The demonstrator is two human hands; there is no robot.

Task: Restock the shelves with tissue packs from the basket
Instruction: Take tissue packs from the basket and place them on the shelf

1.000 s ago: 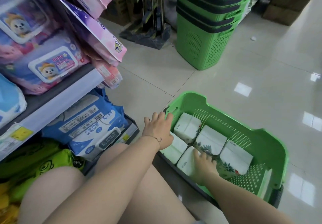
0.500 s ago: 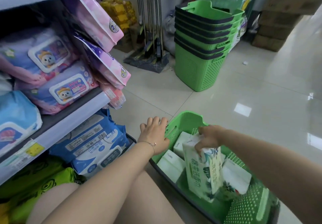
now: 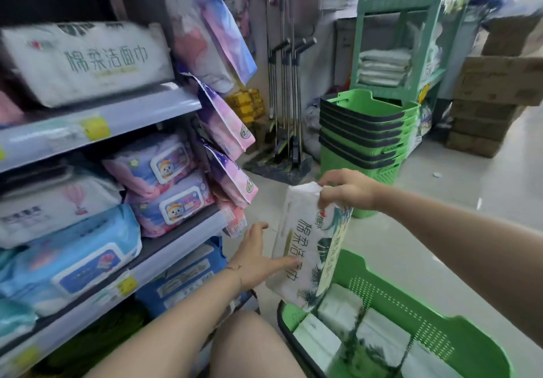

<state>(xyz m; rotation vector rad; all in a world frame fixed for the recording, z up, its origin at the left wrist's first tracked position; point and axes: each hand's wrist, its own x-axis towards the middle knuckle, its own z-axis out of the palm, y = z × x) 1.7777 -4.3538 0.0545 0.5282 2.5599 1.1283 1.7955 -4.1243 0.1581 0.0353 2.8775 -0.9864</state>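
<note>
Above the basket (image 3: 440,313), right grip (image 3: 348,189) pinches a white, leaf-printed tissue pack (image 3: 305,245); left grip (image 3: 258,257) spread, touching it.

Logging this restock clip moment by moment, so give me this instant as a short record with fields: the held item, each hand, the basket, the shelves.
held item: white tissue pack with green leaf print, upright, above the basket
right hand: pinches the pack's top end
left hand: open, straight fingers at the pack's lower face
basket: green perforated plastic basket on the floor, more white tissue packs inside
shelves: grey metal shelves at left, held pack not yet on them
</note>
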